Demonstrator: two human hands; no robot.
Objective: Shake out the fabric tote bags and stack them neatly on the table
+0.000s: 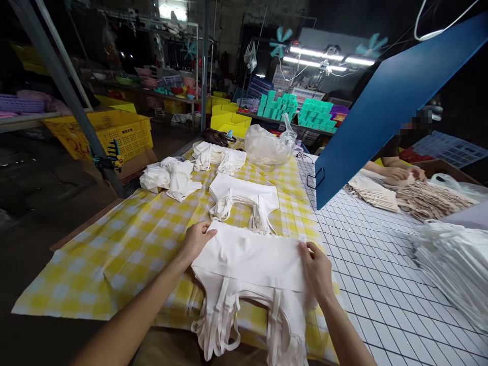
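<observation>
A white strappy garment (247,262) lies flat on the yellow checked cloth (125,244), its straps hanging over the near edge. My left hand (196,239) pinches the garment's upper left corner, thumb on top. At the upper right edge my right hand (315,269) has its fingers closed on the fabric. Just beyond lies a second white garment (246,195), folded flat with bunched straps.
Piles of white garments (171,175), (219,156) and a clear plastic bag (269,145) sit farther back. A blue board (385,101) slants over the white gridded surface (366,264). Another person's hands (400,174) work on beige pieces (423,198). Yellow crates (114,132) stand left.
</observation>
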